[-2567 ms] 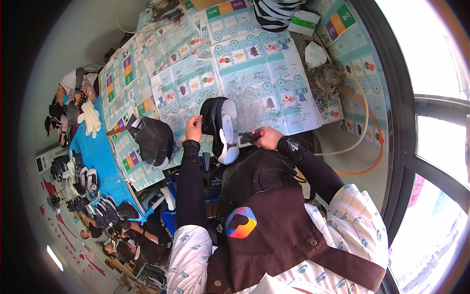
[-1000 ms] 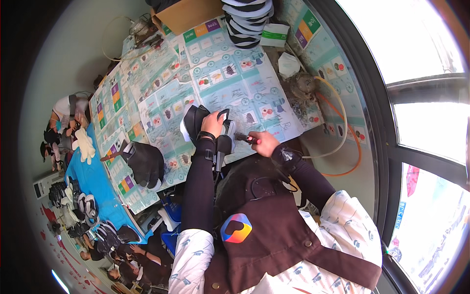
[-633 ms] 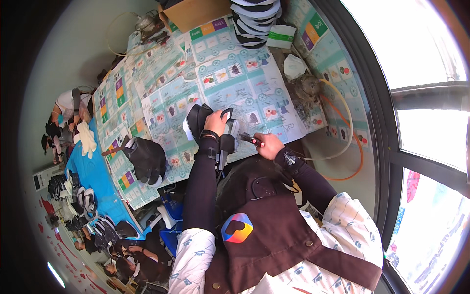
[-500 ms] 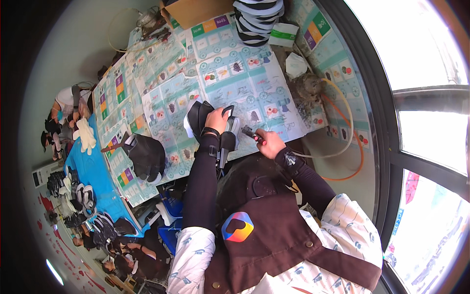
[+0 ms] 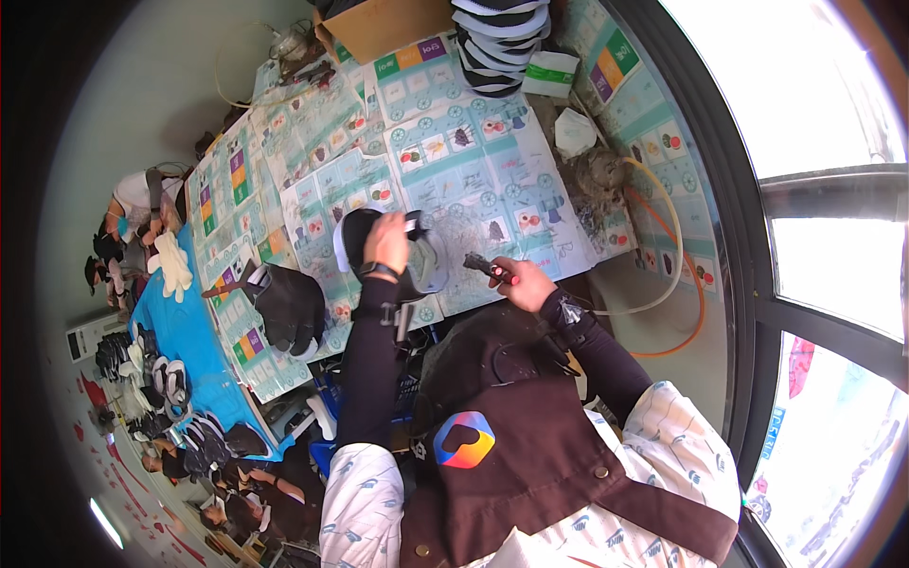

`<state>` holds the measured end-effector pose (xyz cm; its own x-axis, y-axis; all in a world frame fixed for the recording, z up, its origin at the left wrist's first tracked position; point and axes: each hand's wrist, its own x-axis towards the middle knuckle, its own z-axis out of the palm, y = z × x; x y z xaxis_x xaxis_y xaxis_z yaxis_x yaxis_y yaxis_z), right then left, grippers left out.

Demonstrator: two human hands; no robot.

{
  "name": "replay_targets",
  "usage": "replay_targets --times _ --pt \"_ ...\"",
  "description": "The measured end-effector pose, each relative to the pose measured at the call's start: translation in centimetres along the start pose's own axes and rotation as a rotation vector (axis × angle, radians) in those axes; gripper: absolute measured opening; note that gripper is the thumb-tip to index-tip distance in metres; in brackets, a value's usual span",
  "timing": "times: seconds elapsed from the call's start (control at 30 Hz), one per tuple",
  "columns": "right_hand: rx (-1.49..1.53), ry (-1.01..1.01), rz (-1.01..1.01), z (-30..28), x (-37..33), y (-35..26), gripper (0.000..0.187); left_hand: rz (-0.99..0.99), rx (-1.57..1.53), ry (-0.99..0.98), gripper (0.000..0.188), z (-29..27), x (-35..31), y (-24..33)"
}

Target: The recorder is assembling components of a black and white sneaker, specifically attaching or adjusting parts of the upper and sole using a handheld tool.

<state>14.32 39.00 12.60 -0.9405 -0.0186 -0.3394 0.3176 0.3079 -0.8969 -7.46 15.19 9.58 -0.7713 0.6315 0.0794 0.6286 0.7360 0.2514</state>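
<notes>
Near the front edge of the paper-covered table, my left hand [image 5: 387, 241] is closed on a black shoe [image 5: 359, 230] with a white edge. The hand covers much of the shoe, and part of it is blurred. To its right and apart from it, my right hand [image 5: 530, 282] grips a short hand tool [image 5: 485, 267], black with red parts. Its dark, rough end points left toward the shoe, and its exact kind is unclear. Further left lies a black shoe-like bundle [image 5: 289, 308] with a pale tip.
A black-and-white stack [image 5: 502, 47] stands by a cardboard box [image 5: 388, 28] at the table's far side. Yellowish and orange hoses [image 5: 674, 246] hang at the right, beside a window. Left, a blue cover [image 5: 180, 327] bears shoes and a white glove [image 5: 170, 265]; other people sit beyond.
My left hand has shifted left and a little nearer, carrying the shoe along and widening the gap to the tool. The right hand, still gripping the tool, has barely moved.
</notes>
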Motion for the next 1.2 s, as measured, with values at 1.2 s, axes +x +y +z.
replay_targets --times 1.2 --pt "-0.148 0.095 0.008 3.7 8.0 3.6 0.023 -0.321 -0.282 -0.007 0.032 -0.6 -3.5 2.2"
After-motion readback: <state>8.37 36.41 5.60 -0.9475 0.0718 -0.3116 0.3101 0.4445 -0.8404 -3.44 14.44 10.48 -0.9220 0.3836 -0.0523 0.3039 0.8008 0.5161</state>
